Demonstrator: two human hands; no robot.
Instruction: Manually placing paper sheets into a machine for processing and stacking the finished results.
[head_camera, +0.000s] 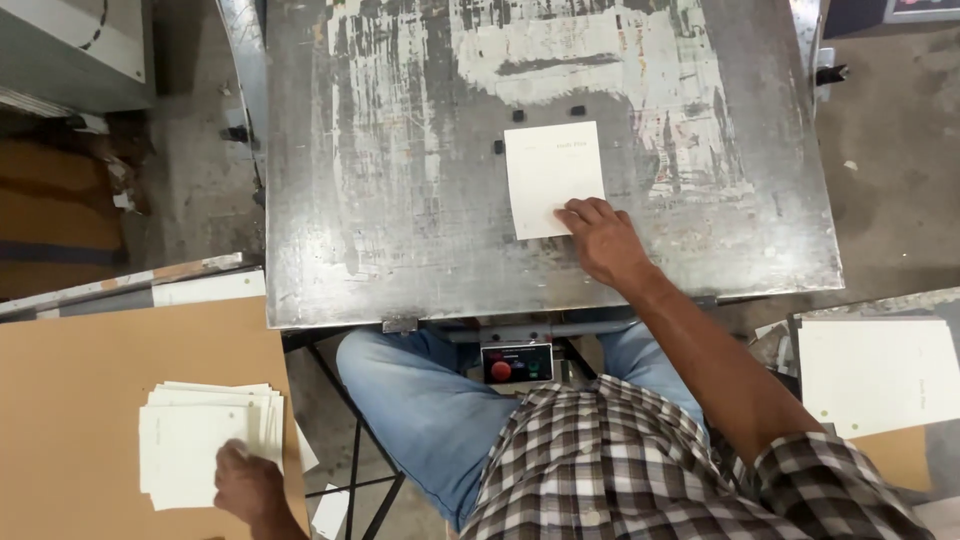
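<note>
Resting flat on a stack of white cards (205, 440), near, lower left: left hand (248, 485), fingers spread over the top card, grip not closed round anything, palm down. Stack fanned and uneven, sitting on a brown cardboard sheet (90, 400) near its right edge.

Risk, judged: top card could slide or several cards lift together, since edges already splayed; a nudge toward the cardboard edge might tip cards to the floor, where loose white pieces (330, 510) already lie.

Further out, right arm stretched forward across lap, forearm angled up-left, wrist low. Right hand (600, 235) palm down, fingertips pressing lower right corner of a single white card (552, 178) on the worn metal desk (400, 200); grip flat, open, pinning rather than pinching.

Card lies just beside small black stops (518, 115) at its top and left edges; contact with them not certain.

Risk, judged: one-corner pressure could rotate card off the stops, giving skewed placement. Scratched, patchy surface could snag an edge.

Far right: another pile of white sheets (880, 375) well apart from both hands.
</note>
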